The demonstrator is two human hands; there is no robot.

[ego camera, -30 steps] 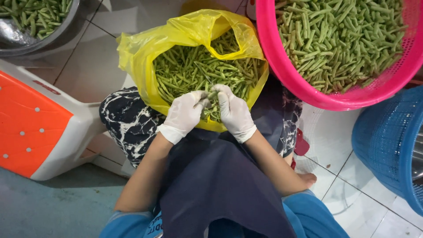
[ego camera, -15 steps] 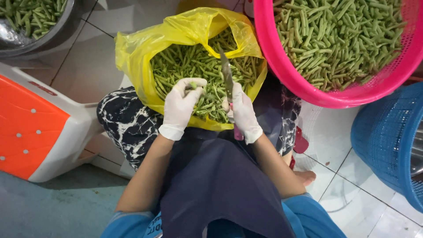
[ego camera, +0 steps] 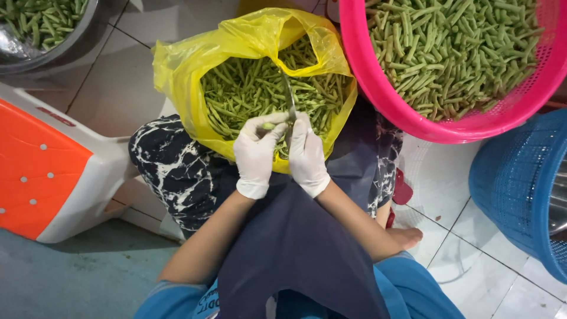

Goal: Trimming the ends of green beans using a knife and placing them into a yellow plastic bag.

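Both my hands wear white gloves and meet over a yellow plastic bag (ego camera: 177, 65) full of green beans that rests on my lap. My left hand (ego camera: 257, 150) pinches a single green bean (ego camera: 269, 126) by its end. My right hand (ego camera: 307, 153) grips a small knife (ego camera: 289, 100), blade pointing up and away, touching the bean's tip. The two hands touch each other at the fingertips above the bag's near rim.
A pink basket (ego camera: 378, 88) of cut green beans sits at the upper right, a blue basket (ego camera: 514, 189) at the right edge. A metal bowl (ego camera: 65, 41) with beans is at the top left. An orange and white plastic stool (ego camera: 53, 171) lies on the left, on tiled floor.
One second ago both hands were together on a bean. Half a second ago they were apart with the knife raised. Now they have come back together, knife against a bean.
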